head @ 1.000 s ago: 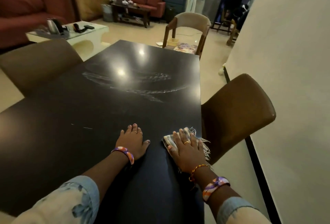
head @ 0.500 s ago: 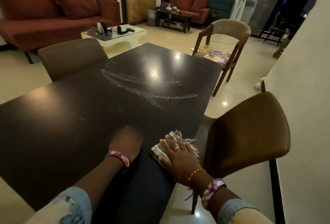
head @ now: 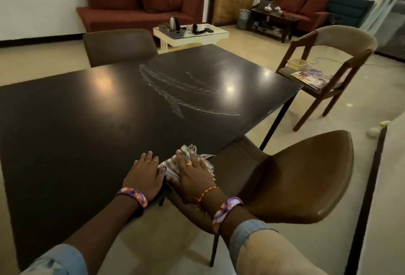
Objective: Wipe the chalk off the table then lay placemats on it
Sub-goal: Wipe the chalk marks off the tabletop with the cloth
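We see the right hand (head: 194, 172) lying flat, fingers straight, pressing a fringed striped cloth (head: 188, 160) onto the near right corner of the black table (head: 65, 132). The left hand (head: 143, 174) rests flat on the tabletop just beside it, thumb touching the cloth, holding nothing. White chalk marks (head: 175, 90) cover mid-table, well apart from the cloth. A brown chair (head: 306, 178) stands at right.

Striped fringed cloth (head: 173, 163), chalk smears (head: 175, 90), dark table (head: 65, 121)
Cloth flat at table's near right edge; white chalk streaks across table's far middle, well apart from cloth
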